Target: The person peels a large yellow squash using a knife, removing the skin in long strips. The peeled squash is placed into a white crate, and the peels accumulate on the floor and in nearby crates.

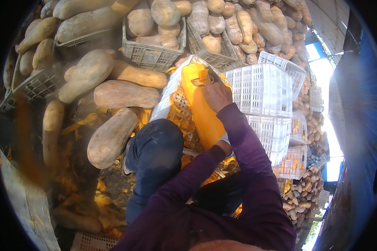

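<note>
A large peeled butternut-type squash (204,119) lies lengthwise over a white plastic crate (163,105), its flesh bright orange-yellow. My right hand (218,95) is closed around a peeler (201,82), which is against the far part of the squash. A loose strip of peel stands up there. My left hand (226,139), in a pale glove, is at the near end of the squash; my right sleeve hides most of it, so its fingers cannot be seen. Curled peelings (177,102) hang inside the crate.
Unpeeled squashes (125,94) lie on the ground at left, near my knee (158,135). Filled crates (154,51) stand ahead, with a tall squash pile (270,28) behind. Stacked white crates (259,89) rise close at right. Peelings (102,199) litter the floor.
</note>
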### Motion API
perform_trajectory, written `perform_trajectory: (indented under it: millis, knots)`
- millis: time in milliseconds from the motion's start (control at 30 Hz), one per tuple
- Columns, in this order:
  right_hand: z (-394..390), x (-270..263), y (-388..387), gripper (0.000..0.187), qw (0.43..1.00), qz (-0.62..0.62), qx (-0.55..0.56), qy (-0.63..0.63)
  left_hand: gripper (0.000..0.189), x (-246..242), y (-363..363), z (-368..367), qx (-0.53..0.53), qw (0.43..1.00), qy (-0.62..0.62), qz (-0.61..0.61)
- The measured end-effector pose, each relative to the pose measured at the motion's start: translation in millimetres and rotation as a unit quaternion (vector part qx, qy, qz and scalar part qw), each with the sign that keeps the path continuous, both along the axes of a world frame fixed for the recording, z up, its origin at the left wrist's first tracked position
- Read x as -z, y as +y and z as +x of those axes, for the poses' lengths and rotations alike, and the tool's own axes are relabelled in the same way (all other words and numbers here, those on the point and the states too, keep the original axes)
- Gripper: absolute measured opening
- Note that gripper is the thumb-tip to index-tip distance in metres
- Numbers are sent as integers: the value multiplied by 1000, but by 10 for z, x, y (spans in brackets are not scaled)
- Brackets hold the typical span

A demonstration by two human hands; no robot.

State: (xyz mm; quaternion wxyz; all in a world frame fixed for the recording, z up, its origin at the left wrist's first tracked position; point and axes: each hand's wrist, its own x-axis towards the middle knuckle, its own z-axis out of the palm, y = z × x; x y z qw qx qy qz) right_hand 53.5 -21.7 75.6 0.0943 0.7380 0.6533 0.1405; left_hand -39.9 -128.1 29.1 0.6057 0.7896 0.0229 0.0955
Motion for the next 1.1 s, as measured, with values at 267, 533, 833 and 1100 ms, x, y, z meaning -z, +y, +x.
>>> perform_trajectory:
  millis: [267, 533, 833, 1100]
  knots:
    - [-517, -1027, -719, 29, 984, -152, 65, 61, 53, -50, -39, 298, -8, 1000, -1, 30]
    - [136, -8, 645, 25, 1000, -24, 5, -15, 52, 108, -243, 546, 2, 993, -78, -85]
    - [-391, -63, -47, 16, 987, -69, -101, -108, 50, 90, -147, 529, -8, 993, -82, -84]
    - [-231, -306, -214, 19, 1000, 2, -16, -21, 48, 145, -224, 532, 1, 991, -86, -101]
